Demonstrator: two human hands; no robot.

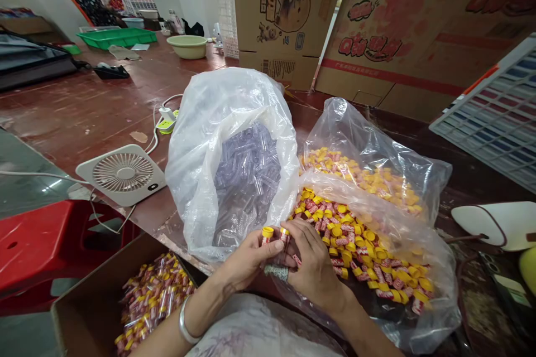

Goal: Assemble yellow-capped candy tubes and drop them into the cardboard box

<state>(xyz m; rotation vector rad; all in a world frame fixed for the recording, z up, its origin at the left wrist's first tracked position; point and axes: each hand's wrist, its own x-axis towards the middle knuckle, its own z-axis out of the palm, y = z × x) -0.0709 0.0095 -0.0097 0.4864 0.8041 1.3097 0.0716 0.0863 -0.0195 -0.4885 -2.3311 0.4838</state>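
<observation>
My left hand [247, 256] is closed on a small tube with a yellow cap [267, 232], held upright. Right beside it, my right hand [312, 262] has its fingers around a second yellow-capped tube [284, 234]. Both hands meet in front of a white woven sack [196, 122], whose open mouth shows many clear empty tubes [251, 156]. To the right, a clear plastic bag [439, 268] lies open with many yellow-capped red pieces [355, 240]. At the lower left, a cardboard box [84, 312] contains clear tubes with red and yellow contents [157, 301].
A white fan [123, 173] and a power strip [168, 122] stand left of the sack, a red stool [33, 240] below them. Large cartons [276, 11] rise behind. Farther back are a green tray [117, 38], a yellow-green basin [187, 47] and a seated person [90, 3].
</observation>
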